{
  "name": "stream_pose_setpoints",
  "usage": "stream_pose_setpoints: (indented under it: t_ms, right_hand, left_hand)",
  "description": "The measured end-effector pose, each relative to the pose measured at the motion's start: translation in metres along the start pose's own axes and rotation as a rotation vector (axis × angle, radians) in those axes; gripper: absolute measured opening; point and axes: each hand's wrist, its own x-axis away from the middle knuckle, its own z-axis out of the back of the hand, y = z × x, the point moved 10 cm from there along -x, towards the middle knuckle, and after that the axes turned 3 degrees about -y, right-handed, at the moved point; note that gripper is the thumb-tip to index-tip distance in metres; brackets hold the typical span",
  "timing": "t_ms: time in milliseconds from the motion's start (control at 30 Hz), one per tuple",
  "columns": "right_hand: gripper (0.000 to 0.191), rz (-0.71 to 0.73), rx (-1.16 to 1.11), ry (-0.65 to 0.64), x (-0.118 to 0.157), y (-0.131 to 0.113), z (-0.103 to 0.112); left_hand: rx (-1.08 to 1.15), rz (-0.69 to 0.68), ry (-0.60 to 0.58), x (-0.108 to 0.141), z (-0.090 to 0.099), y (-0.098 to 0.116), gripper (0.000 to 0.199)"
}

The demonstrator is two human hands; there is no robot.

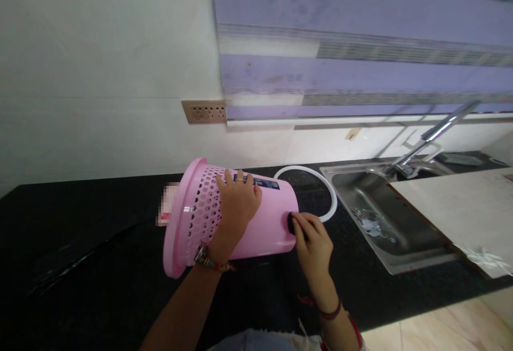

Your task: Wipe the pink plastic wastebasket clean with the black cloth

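Observation:
A pink plastic trash bin [270, 217] lies on its side on the black counter, its wide rim to the left and its base to the right. Holes perforate the wall near the rim, and a dark label [266, 182] reads "BIN". My left hand [239, 199] curls over the bin's upper side and holds it, fingers a little apart. At the base, the fingers of my right hand [315, 244] pinch a small black object [290, 223] against the bin; its kind is not clear. A white plastic ring [329, 190] lies behind the base, partly hidden by the bin.
On the right is a steel sink [380, 217] with a chrome faucet [433, 132] and a light board [460, 207] across part of it. A thin black plastic sheet or bag [80, 257] lies on the left. A socket panel [206, 111] and a purple striped blind [272, 73] are behind.

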Motion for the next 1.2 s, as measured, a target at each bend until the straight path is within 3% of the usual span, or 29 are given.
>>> stream_pose_setpoints:
  t_ms: [133,267,367,633,767,867,1067,1200]
  right_hand:
    - [0.027,0.077,0.07,-0.033,0.017,-0.013,-0.019]
    - [0.031,0.108,0.029,-0.089,0.044,-0.014,-0.019]
    - [0.03,0.132,-0.043,-0.128,0.048,-0.02,-0.02]
    - [0.02,0.026,-0.113,-0.113,-0.023,0.011,-0.032]
    - [0.021,0.054,-0.114,-0.143,-0.039,0.017,-0.041]
    - [0.023,0.071,-0.109,-0.115,-0.028,0.011,-0.04]
    - [0.033,0.125,-0.124,-0.12,0.025,-0.011,-0.042]
    - [0.037,0.152,-0.109,-0.071,0.039,-0.009,-0.04]
  left_hand:
    - [-0.012,-0.002,0.009,0.0,0.0,0.0,0.034]
    - [-0.035,-0.022,0.028,-0.002,0.0,0.001,0.033]
    - [-0.031,-0.027,0.042,-0.003,-0.001,0.001,0.032]
    - [-0.034,-0.032,0.029,-0.008,-0.005,-0.001,0.035]
    - [-0.062,-0.037,-0.023,-0.019,-0.011,-0.002,0.036]
    - [-0.072,-0.033,-0.063,-0.028,-0.015,-0.003,0.037]
    - [-0.068,-0.027,-0.173,-0.051,-0.029,-0.005,0.04]
    - [-0.092,-0.025,-0.239,-0.061,-0.041,-0.008,0.04]
